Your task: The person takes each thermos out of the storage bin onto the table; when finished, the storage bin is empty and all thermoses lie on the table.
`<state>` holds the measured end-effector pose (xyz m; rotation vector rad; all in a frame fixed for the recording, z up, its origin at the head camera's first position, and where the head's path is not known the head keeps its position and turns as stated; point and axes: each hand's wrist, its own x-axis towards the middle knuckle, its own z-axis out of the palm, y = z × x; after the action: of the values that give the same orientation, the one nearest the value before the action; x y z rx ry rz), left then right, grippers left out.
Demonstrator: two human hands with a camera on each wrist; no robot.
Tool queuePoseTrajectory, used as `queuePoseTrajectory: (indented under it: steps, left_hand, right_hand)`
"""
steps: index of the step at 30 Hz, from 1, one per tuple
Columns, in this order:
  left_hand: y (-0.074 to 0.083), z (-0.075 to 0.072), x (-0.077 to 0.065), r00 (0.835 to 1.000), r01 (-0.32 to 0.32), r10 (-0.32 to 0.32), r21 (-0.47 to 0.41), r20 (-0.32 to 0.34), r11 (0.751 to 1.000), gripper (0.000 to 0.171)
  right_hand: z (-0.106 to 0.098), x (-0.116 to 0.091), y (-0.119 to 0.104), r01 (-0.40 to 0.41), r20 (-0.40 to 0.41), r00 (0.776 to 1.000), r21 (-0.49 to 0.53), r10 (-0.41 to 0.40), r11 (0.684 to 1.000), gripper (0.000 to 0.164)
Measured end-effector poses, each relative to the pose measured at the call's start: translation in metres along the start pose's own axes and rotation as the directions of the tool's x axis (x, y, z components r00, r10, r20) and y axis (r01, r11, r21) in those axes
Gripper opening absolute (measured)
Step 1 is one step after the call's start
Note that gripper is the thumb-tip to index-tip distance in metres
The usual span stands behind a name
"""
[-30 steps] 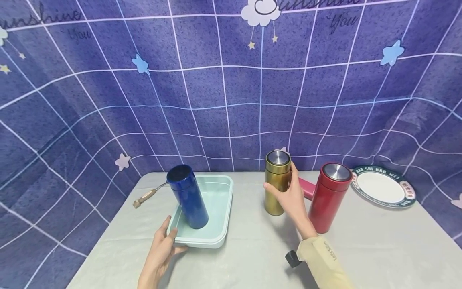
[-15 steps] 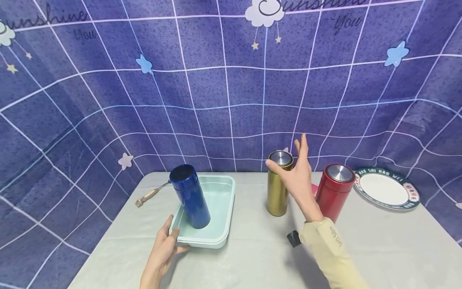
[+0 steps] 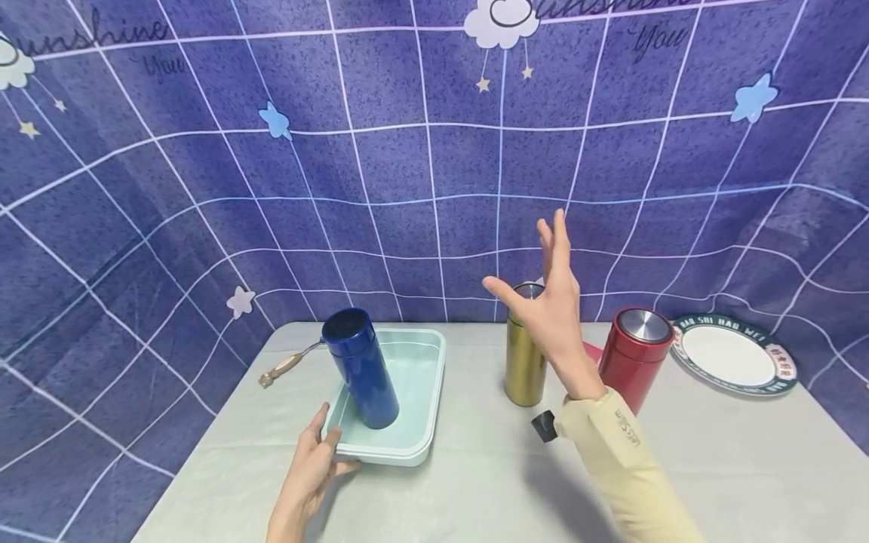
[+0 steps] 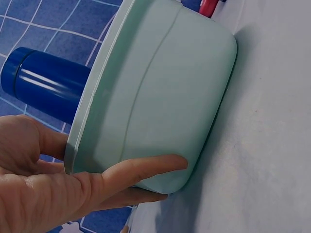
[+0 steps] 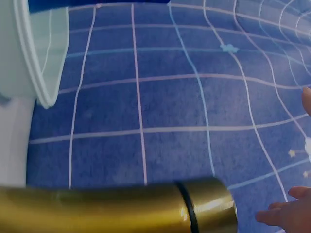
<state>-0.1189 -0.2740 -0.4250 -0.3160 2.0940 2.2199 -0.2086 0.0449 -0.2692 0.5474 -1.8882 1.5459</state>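
My left hand (image 3: 310, 467) grips the near left corner of a pale green plastic basin (image 3: 419, 392), fingers at the rim and along the outer wall (image 4: 160, 97). Inside the basin a dark blue thermos flask (image 3: 370, 377) stands, leaning left in the head view. My right hand (image 3: 553, 309) is raised with fingers spread and thumb apart, holding nothing. It overlaps the upper part of a gold thermos flask (image 3: 524, 369), which stands upright on the table. In the right wrist view the gold flask (image 5: 121, 208) lies across the bottom, with fingertips (image 5: 291, 213) beyond its lid.
A red thermos flask (image 3: 634, 358) stands right of my right forearm, partly hiding a flat red item (image 3: 593, 351). Farther right lies a plate with a dark green rim (image 3: 784, 385). A wooden-handled utensil (image 3: 285, 366) lies left of the basin. A patterned blue cloth (image 3: 380, 166) hangs behind.
My right hand has let go of the gold flask and risen above it, fingers spreading. The gold flask stays standing. My left hand keeps its hold on the basin.
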Motion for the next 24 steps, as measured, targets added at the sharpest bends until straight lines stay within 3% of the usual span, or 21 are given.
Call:
queuePoseTrajectory:
  steps: [7, 14, 24]
  left_hand:
    - [0.000, 0.000, 0.000, 1.000, -0.011, 0.011, 0.008, 0.003, 1.000, 0.063]
    - [-0.002, -0.001, -0.001, 1.000, -0.017, 0.017, 0.006, 0.002, 1.000, 0.063]
    - [-0.001, 0.000, -0.002, 1.000, -0.016, 0.016, 0.004, -0.003, 1.000, 0.063]
  right_hand:
    - [0.029, -0.009, 0.017, 0.058, 0.060, 0.996, 0.060, -0.061, 0.997, 0.114]
    - [0.062, -0.025, 0.021, -0.043, 0.160, 0.987, 0.091, 0.028, 0.995, 0.113]
    - [0.096, -0.045, 0.032, -0.209, 0.284, 0.944, 0.114, 0.170, 0.971, 0.111]
